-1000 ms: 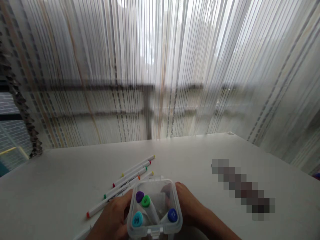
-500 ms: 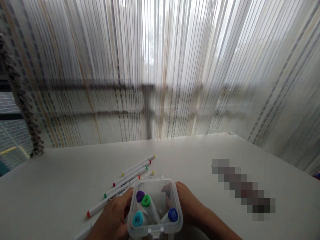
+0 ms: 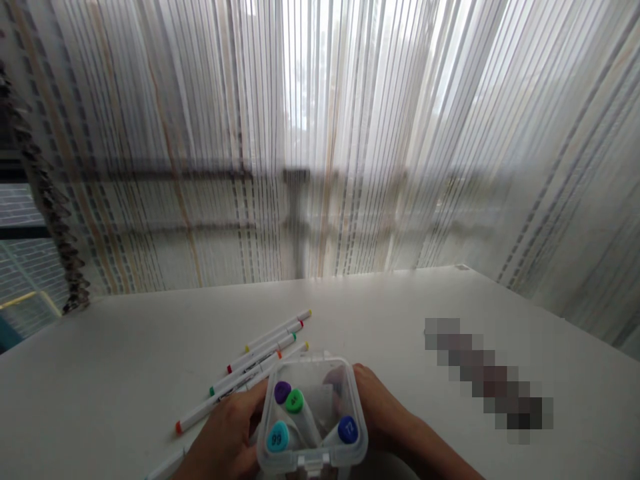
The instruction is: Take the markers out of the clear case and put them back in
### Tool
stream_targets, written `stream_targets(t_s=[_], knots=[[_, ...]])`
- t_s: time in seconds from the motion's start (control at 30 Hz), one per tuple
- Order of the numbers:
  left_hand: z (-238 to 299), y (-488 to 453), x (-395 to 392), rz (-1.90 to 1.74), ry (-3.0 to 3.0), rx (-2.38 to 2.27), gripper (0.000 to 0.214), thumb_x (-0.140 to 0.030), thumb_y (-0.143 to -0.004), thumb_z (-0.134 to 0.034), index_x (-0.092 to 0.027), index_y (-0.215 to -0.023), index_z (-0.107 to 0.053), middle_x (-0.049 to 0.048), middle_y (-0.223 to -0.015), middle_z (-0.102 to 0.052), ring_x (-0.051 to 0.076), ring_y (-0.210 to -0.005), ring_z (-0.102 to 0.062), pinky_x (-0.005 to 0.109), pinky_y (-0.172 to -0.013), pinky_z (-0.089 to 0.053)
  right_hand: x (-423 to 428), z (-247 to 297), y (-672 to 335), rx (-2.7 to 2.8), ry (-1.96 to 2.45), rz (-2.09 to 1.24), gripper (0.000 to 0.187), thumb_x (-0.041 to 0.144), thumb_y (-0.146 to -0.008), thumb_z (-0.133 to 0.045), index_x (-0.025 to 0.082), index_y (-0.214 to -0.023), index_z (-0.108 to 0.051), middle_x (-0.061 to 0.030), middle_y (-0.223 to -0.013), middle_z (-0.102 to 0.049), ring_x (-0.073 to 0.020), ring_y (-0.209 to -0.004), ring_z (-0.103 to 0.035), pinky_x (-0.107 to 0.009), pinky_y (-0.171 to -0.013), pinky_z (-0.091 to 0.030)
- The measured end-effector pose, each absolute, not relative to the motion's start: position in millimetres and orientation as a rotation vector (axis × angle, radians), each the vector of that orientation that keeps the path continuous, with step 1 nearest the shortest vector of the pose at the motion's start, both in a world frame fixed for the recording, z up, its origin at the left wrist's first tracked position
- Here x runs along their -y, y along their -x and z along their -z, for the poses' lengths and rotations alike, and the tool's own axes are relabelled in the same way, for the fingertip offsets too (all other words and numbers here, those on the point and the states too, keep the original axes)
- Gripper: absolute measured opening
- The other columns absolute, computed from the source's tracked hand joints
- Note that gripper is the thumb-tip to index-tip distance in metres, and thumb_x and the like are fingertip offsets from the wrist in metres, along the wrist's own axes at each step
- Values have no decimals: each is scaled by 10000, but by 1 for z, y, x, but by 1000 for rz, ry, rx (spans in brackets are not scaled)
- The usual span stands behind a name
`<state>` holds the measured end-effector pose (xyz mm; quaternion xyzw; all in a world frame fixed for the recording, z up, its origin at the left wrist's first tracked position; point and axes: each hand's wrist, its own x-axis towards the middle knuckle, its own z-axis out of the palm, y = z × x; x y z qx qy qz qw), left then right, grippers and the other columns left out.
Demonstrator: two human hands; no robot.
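A clear plastic box (image 3: 361,427) stands upright and open at the top, close to me at the bottom centre. Inside it are several markers: one with a purple cap (image 3: 283,392), one with a green cap (image 3: 295,401), one light blue cap (image 3: 278,437) marked 99 and one dark blue cap (image 3: 348,430) marked 72. My left hand (image 3: 227,427) is closed against the box's left side. On the opposite side my right hand (image 3: 376,407) grips it, its fingertips partly hidden behind the box wall.
Several white markers with coloured ends, among them a red-tipped marker (image 3: 200,415), lie slantwise on the white table (image 3: 125,373) left of the box. A pixelated long object (image 3: 487,377) lies at the right. Striped sheer curtains (image 3: 320,133) hang behind the table.
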<state>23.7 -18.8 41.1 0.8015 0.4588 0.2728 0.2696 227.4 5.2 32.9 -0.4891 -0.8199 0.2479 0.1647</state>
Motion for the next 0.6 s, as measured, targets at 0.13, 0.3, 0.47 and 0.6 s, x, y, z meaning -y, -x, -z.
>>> stream_targets(t_s=[0.13, 0.3, 0.47, 0.6], knots=[[-44, -24, 20, -688, -2179, -1227, 294, -388, -760, -470, -185, -785, -680, 32, -674, -684, 177, -604, -594, 205, -584, -477, -5, -34, -227, 2331, 1398, -687, 190, 128, -719, -424, 137, -649, -600, -39, -630, -567, -119, -551, -445, -209, -576, -361], [-46, -24, 19, -652, -2201, -1211, 308, -387, -771, -451, -184, -752, -682, 33, -667, -683, 178, -622, -598, 201, -588, -470, -6, -32, -227, 2336, 1399, -674, 201, 127, -723, -420, 135, -651, -608, -38, -626, -566, -121, -553, -451, -211, -577, -362], [-42, -23, 18, -648, -2196, -1203, 290, -386, -765, -467, -196, -807, -682, 21, -681, -687, 176, -617, -604, 199, -589, -470, -7, -31, -226, 2338, 1402, -693, 193, 131, -726, -422, 139, -652, -600, -37, -634, -569, -120, -564, -463, -205, -571, -353], [-37, -22, 17, -703, -2211, -1250, 299, -406, -755, -474, -209, -862, -672, 22, -722, -696, 175, -628, -607, 190, -593, -474, -7, -30, -225, 2352, 1425, -647, 177, 130, -722, -424, 139, -633, -577, -28, -607, -558, -107, -531, -412, -208, -557, -331]])
